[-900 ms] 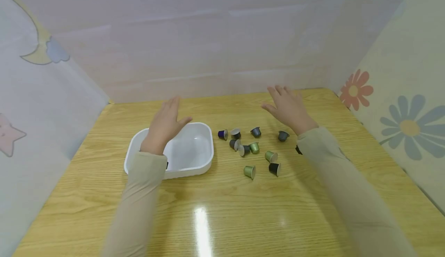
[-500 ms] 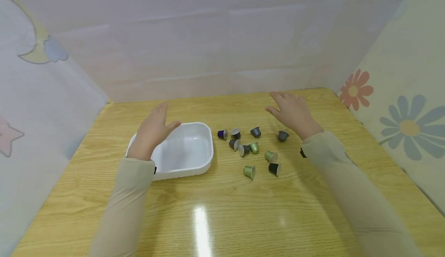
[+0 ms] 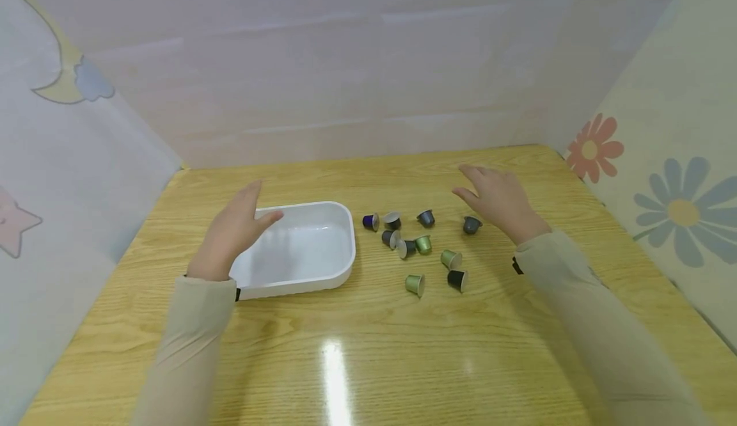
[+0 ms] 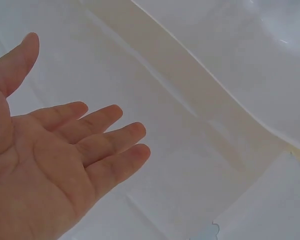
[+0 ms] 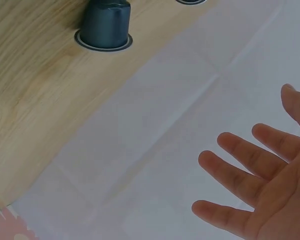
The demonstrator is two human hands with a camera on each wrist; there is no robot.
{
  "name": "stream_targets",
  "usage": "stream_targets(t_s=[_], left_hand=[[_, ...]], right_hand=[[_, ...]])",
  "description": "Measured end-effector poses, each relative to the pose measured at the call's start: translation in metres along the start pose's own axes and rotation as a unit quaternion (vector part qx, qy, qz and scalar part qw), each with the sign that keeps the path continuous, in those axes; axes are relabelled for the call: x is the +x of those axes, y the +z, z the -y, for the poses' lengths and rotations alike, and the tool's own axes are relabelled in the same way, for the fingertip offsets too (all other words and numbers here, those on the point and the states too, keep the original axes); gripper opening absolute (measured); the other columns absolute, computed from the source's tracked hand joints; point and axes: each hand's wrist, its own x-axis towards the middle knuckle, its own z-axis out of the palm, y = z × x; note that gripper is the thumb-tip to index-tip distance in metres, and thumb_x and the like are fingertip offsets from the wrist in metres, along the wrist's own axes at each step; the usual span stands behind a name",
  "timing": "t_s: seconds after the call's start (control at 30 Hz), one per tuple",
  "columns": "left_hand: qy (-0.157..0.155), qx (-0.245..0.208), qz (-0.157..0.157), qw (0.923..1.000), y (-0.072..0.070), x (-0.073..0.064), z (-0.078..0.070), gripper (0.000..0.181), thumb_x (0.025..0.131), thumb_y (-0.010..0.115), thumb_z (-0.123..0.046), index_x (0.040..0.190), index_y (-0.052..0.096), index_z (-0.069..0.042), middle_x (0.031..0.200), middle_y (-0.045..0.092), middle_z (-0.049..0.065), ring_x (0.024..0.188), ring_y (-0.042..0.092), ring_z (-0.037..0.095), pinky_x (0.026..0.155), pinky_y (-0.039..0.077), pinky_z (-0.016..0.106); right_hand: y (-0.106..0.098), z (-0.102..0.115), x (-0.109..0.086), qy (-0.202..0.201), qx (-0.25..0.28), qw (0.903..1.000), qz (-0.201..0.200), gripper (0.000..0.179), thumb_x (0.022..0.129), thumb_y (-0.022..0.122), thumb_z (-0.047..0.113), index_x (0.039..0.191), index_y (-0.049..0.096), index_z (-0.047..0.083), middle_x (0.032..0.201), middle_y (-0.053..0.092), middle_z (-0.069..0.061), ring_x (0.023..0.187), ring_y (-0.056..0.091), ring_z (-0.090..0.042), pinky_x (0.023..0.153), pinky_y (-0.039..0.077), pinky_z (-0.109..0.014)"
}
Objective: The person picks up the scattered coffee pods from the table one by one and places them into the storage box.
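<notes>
Over the left side of a white plastic tub I see my left hand, its fingers straight and thumb spread. The left wrist view shows that palm bare, with nothing in it. My right hand hovers behind and above a dark grey coffee capsule, fingers extended, holding nothing. In the right wrist view the grey capsule rests on its rim on the wood. Between the hands lie several more coffee capsules: a purple one, green ones such as the front one, and a black one.
All of it is on a wooden table with a glossy light streak near the front. A pale sheeted wall stands along the back edge. Patterned side walls with a moon and star on the left and flowers on the right flank the table.
My left hand has moved left and toward me, uncovering more of the tub. My right hand has shifted slightly right and lower. The tub and capsules have stayed in place.
</notes>
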Motion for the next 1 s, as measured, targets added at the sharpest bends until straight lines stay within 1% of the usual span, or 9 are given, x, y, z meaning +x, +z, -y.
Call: stream_targets(t_s=[0.2,0.3,0.37,0.43,0.53,0.63,0.83,0.93,1.0], left_hand=[[-0.013,-0.005,0.009,0.9999,-0.008,-0.013,0.006,0.082,0.102,0.052,-0.033,0.153,0.000,0.004,0.159,0.005,0.027,0.143,0.008,0.044,0.113,0.013,0.057],[-0.017,-0.003,0.008,0.9998,-0.011,-0.019,0.012,0.081,0.102,0.052,-0.031,0.153,0.001,0.005,0.157,0.007,0.029,0.142,0.009,0.046,0.112,0.013,0.059],[-0.015,-0.003,0.008,0.9998,-0.012,-0.022,0.018,0.080,0.102,0.052,-0.031,0.152,0.002,0.008,0.156,0.008,0.032,0.141,0.010,0.048,0.111,0.013,0.060],[-0.015,-0.002,0.008,0.9999,-0.013,-0.025,0.023,0.079,0.102,0.051,-0.030,0.151,0.004,0.010,0.155,0.009,0.033,0.140,0.010,0.050,0.111,0.014,0.060],[-0.019,-0.003,0.015,0.9997,-0.013,-0.029,0.032,0.079,0.103,0.050,-0.031,0.150,0.005,0.011,0.154,0.008,0.035,0.139,0.010,0.051,0.110,0.014,0.062],[-0.027,-0.008,0.021,0.9994,-0.011,-0.033,0.040,0.079,0.103,0.050,-0.032,0.150,0.004,0.012,0.154,0.008,0.036,0.139,0.009,0.052,0.110,0.014,0.062],[-0.060,-0.007,0.023,0.9979,-0.006,-0.038,0.056,0.075,0.104,0.047,-0.029,0.149,0.004,0.014,0.151,0.010,0.039,0.136,0.013,0.055,0.107,0.017,0.064],[-0.072,0.005,0.021,0.9972,-0.003,-0.041,0.062,0.070,0.105,0.044,-0.025,0.147,0.008,0.017,0.146,0.019,0.042,0.132,0.020,0.058,0.104,0.022,0.066],[-0.073,0.014,0.025,0.9969,-0.002,-0.043,0.065,0.066,0.105,0.044,-0.021,0.145,0.012,0.020,0.141,0.026,0.044,0.129,0.025,0.059,0.102,0.025,0.066]], right_hand=[[0.000,-0.004,-0.007,0.010,0.009,0.9999,0.008,0.055,0.101,0.054,0.029,0.144,0.041,-0.004,0.135,0.050,-0.031,0.119,0.050,-0.046,0.095,0.040,-0.060],[0.000,-0.005,-0.010,0.015,0.010,0.9998,0.012,0.056,0.101,0.055,0.030,0.144,0.041,-0.003,0.136,0.049,-0.030,0.120,0.050,-0.046,0.095,0.039,-0.062],[0.001,-0.007,-0.013,0.013,0.009,0.9998,0.009,0.055,0.101,0.055,0.030,0.143,0.042,-0.003,0.134,0.051,-0.030,0.117,0.051,-0.046,0.092,0.041,-0.061],[0.003,-0.009,-0.015,0.009,0.008,0.9999,0.002,0.054,0.101,0.055,0.029,0.143,0.043,-0.003,0.132,0.053,-0.030,0.114,0.054,-0.045,0.089,0.044,-0.059],[0.007,-0.012,-0.018,-0.007,0.006,0.9998,-0.019,0.052,0.100,0.057,0.027,0.141,0.045,-0.003,0.127,0.057,-0.030,0.106,0.059,-0.044,0.081,0.049,-0.056],[0.011,-0.015,-0.021,-0.023,0.008,0.9987,-0.044,0.050,0.099,0.058,0.024,0.138,0.048,-0.005,0.122,0.060,-0.030,0.100,0.062,-0.043,0.077,0.050,-0.054],[0.016,-0.019,-0.026,-0.055,0.010,0.9941,-0.093,0.045,0.096,0.063,0.019,0.131,0.054,-0.008,0.110,0.065,-0.030,0.083,0.066,-0.040,0.065,0.052,-0.050],[0.018,-0.021,-0.029,-0.059,0.012,0.9931,-0.100,0.044,0.095,0.066,0.017,0.129,0.056,-0.007,0.108,0.066,-0.030,0.079,0.066,-0.039,0.062,0.051,-0.049],[0.020,-0.023,-0.030,-0.054,0.020,0.9938,-0.095,0.044,0.094,0.066,0.017,0.129,0.056,-0.007,0.110,0.065,-0.029,0.084,0.066,-0.041,0.067,0.052,-0.051]])
